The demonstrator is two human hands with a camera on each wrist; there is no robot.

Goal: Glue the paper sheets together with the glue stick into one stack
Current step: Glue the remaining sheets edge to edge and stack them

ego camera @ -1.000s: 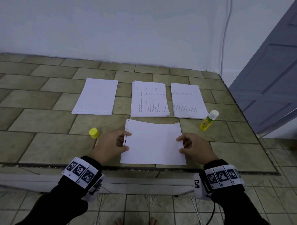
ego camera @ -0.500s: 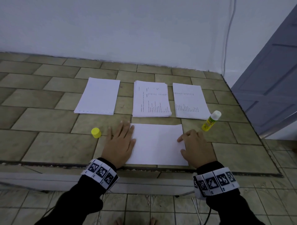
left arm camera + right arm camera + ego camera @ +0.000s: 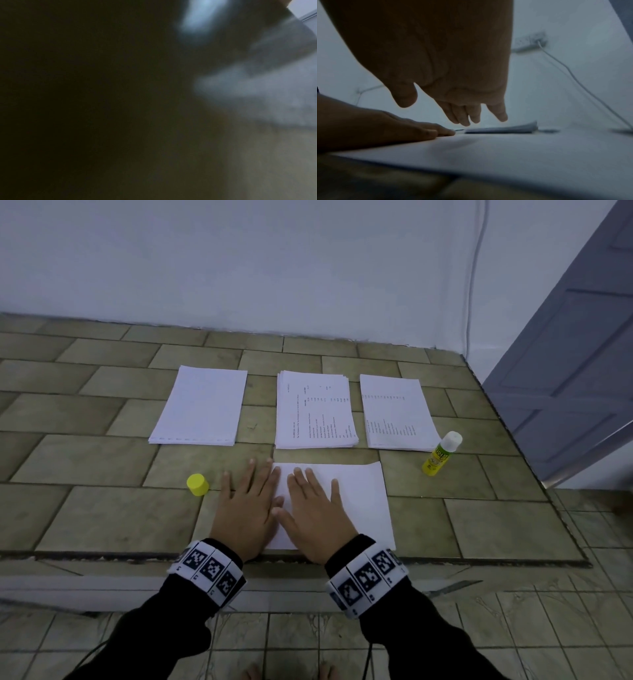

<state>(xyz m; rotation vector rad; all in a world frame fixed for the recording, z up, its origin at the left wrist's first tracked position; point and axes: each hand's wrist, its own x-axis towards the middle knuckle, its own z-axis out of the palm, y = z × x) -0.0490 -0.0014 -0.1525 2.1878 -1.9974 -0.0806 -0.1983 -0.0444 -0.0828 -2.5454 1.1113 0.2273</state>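
While both hands lie flat with fingers straight, the left hand [image 3: 246,508] over the left edge of the near sheet [image 3: 356,501] and the right hand [image 3: 317,513] on it, the uncapped glue stick [image 3: 441,454] stands on the tabletop [image 3: 85,463] beside the rightmost stack [image 3: 397,412].

place: plain room | cues: tiled counter [image 3: 102,508], white wall [image 3: 274,261], grey door [image 3: 565,371]

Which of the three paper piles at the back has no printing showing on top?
The left pile: its top sheet is blank white, while the middle pile and right pile show printed text.
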